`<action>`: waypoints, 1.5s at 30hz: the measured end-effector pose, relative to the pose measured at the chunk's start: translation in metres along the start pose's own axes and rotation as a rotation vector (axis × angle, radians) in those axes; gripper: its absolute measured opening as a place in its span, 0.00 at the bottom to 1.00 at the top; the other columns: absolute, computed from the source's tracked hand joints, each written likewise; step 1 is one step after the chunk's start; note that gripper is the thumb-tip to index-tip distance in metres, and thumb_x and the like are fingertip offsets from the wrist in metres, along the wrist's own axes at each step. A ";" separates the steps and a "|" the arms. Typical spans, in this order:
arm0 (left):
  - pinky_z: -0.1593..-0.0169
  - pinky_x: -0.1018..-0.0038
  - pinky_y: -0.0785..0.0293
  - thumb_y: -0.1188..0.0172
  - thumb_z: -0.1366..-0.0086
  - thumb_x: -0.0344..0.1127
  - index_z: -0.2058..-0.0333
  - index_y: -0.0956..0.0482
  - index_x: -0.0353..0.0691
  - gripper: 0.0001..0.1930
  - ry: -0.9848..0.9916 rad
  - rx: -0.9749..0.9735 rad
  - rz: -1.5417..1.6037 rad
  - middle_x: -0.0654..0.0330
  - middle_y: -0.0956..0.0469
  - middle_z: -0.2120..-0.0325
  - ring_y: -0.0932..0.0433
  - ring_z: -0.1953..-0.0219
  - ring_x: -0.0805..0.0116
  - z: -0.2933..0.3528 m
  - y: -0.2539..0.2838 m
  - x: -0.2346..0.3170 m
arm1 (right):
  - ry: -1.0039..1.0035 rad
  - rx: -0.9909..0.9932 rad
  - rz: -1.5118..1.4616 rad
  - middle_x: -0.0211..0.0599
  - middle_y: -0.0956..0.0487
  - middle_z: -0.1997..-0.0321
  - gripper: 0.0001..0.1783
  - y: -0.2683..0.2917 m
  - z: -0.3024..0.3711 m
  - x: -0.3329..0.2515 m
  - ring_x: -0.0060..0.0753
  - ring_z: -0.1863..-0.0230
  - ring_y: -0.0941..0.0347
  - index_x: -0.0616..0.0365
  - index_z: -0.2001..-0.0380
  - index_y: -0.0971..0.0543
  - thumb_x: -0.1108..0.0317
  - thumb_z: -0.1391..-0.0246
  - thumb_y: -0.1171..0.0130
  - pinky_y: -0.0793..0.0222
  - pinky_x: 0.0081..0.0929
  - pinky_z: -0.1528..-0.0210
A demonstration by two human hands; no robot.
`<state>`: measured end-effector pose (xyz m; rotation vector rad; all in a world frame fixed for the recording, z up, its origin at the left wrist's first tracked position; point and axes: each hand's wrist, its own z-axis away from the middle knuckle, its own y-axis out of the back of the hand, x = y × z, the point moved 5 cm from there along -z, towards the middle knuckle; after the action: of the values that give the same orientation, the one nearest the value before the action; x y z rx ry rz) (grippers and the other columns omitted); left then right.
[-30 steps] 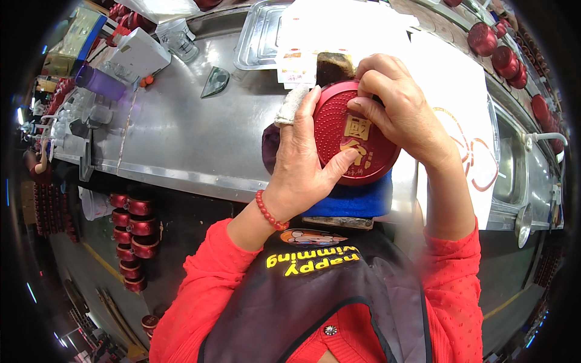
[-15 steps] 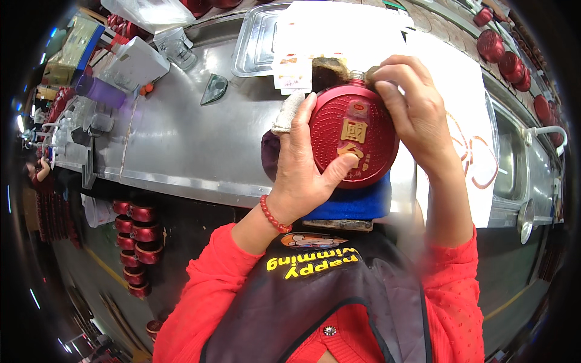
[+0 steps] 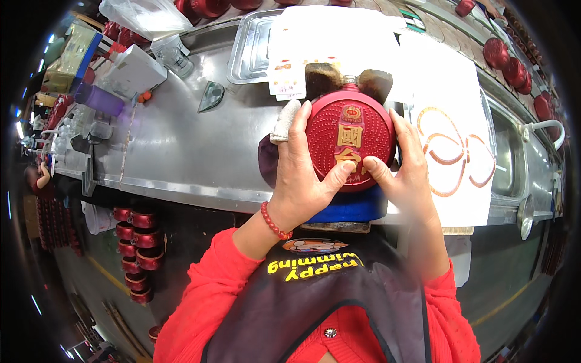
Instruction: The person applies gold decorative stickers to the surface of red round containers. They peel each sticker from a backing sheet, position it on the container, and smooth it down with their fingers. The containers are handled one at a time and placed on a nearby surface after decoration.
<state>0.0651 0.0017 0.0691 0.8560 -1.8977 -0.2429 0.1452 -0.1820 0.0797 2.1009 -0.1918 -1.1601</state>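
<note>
A round, flat red bottle (image 3: 323, 134) with raised dots and gold lettering lies face up, its short neck pointing away from me. My left hand (image 3: 302, 172) is wrapped around its left edge, thumb pressed on the front. On the opposite edge my right hand (image 3: 407, 163) grips too, its thumb resting near the lower lettering. Under the bottle's near side shows a blue pad (image 3: 354, 209). Two dark brown blocks, a left one (image 3: 324, 81) and a right one (image 3: 376, 84), flank the neck. Beside my left fingers are a greyish-white cloth (image 3: 284, 122) and a dark purple cloth (image 3: 267, 162).
Red-orange strips (image 3: 446, 158) lie on white paper (image 3: 417, 66) at the right, before a sink (image 3: 508, 160). A metal tray (image 3: 242, 54) stands behind. Farther left are a glass-like piece (image 3: 211, 97), a white box (image 3: 138, 71) and a purple cup (image 3: 100, 100).
My right hand has come down from beside the neck to the bottle's right edge, its thumb now on the front. My left hand keeps its hold.
</note>
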 end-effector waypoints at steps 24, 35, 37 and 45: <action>0.48 0.64 0.26 0.31 0.35 0.46 0.52 0.22 0.34 0.22 0.151 -0.121 -0.032 0.50 0.19 0.57 0.21 0.53 0.58 -0.070 0.008 -0.010 | -0.040 0.018 -0.013 0.54 0.30 0.34 0.53 -0.003 0.002 0.005 0.49 0.34 0.30 0.64 0.29 0.37 0.40 0.45 0.30 0.33 0.41 0.33; 0.50 0.62 0.26 0.30 0.36 0.45 0.55 0.23 0.35 0.21 0.098 -0.081 -0.083 0.49 0.20 0.59 0.21 0.56 0.53 -0.073 0.006 -0.009 | -0.025 0.026 -0.019 0.57 0.31 0.34 0.51 -0.004 0.001 0.003 0.53 0.33 0.32 0.67 0.29 0.38 0.42 0.43 0.31 0.36 0.43 0.32; 0.50 0.62 0.26 0.30 0.35 0.46 0.55 0.23 0.35 0.21 0.097 -0.073 -0.077 0.49 0.20 0.59 0.21 0.56 0.53 -0.073 0.006 -0.009 | -0.017 0.005 -0.040 0.61 0.32 0.35 0.49 -0.004 0.001 0.002 0.57 0.33 0.34 0.71 0.31 0.38 0.47 0.42 0.31 0.38 0.45 0.31; 0.49 0.62 0.26 0.32 0.34 0.49 0.54 0.23 0.34 0.23 0.079 -0.079 -0.093 0.49 0.20 0.58 0.21 0.54 0.53 -0.071 0.005 -0.010 | -0.050 0.019 -0.044 0.55 0.30 0.34 0.52 -0.005 0.002 0.006 0.50 0.33 0.32 0.66 0.28 0.39 0.37 0.41 0.36 0.35 0.41 0.32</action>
<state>0.1259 0.0253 0.0987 0.8885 -1.7657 -0.3331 0.1461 -0.1817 0.0714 2.1035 -0.1819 -1.2419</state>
